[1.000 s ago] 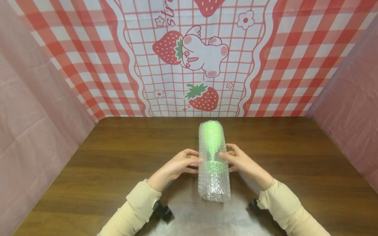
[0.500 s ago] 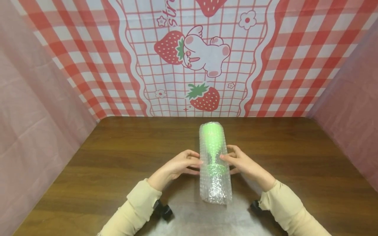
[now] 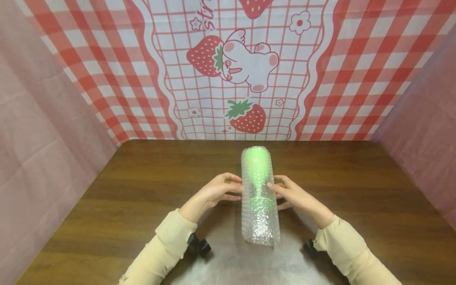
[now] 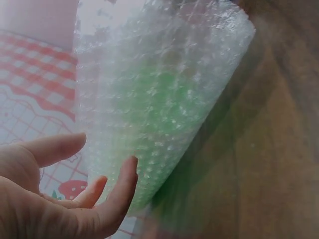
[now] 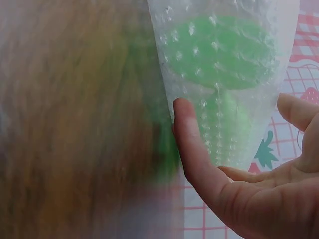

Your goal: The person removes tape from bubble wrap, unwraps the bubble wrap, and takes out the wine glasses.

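A green stemmed goblet (image 3: 257, 162) shows through a clear bubble-wrap sleeve (image 3: 261, 229) in the middle of the head view. Its wide bowl lies at the far end, with the stem and round foot nearer me. My right hand (image 3: 298, 198) holds the sleeve from the right, thumb on the front and the other fingers partly hidden behind. At the left side my left hand (image 3: 218, 190) has its fingers loosely bent against the sleeve's edge. In the left wrist view those fingers (image 4: 128, 184) stand beside the wrap without closing round it. Whether the sleeve touches the table is unclear.
A brown wooden table (image 3: 149, 170) spreads beneath both hands. Behind it hangs a red-and-white checked cloth (image 3: 356, 79) with strawberry prints. Pink curtains (image 3: 53, 138) stand at the left and right sides. Black wrist gear (image 3: 200, 246) shows under the cuffs.
The wrapped goblet has shifted slightly right. Over the last half second my left hand has slid a little toward the far end, its thumb leaving the front of the sleeve. The right hand keeps its hold.
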Demonstrator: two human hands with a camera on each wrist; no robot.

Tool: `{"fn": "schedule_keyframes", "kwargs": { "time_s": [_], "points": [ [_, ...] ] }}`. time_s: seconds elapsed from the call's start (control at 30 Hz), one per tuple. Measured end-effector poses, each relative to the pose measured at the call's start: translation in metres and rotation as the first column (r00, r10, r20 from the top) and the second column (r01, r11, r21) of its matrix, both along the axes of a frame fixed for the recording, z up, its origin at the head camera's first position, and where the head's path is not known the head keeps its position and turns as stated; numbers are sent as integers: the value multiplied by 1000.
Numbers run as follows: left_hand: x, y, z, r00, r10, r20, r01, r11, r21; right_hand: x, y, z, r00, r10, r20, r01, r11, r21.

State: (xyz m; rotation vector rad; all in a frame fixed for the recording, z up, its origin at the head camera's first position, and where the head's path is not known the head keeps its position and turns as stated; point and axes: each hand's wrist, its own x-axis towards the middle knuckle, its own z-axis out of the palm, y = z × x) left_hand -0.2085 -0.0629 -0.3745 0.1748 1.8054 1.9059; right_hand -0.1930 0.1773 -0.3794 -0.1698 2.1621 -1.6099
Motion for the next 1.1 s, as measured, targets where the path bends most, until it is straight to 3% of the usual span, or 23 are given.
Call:
{"fn": "schedule_keyframes", "kwargs": {
  "time_s": [0.43,0.7,0.8,0.87,0.9,1.03,1.1],
  "points": [
    [-16,5,11,994,82,-74,-88,993,-73,-15,11,-1,1000,-16,8,17,999,-52],
    [-30,12,17,974,179,-138,-192,978,-83,-24,8,0,1000,-28,-2,28,997,-66],
    [-35,15,19,962,182,-206,-209,970,-121,-27,6,2,999,-30,-12,30,998,-50],
    [-38,17,20,936,173,-305,-241,950,-199,-29,5,4,999,-29,-18,29,999,-38],
    [-40,18,21,916,163,-367,-265,932,-249,-30,5,4,999,-29,-17,28,999,-37],
    [-42,22,26,811,90,-578,-383,828,-409,-32,4,4,999,-33,-7,33,998,-45],
    [-43,26,29,771,39,-636,-409,795,-447,-32,3,3,999,-46,2,46,998,-50]
  ]
}}
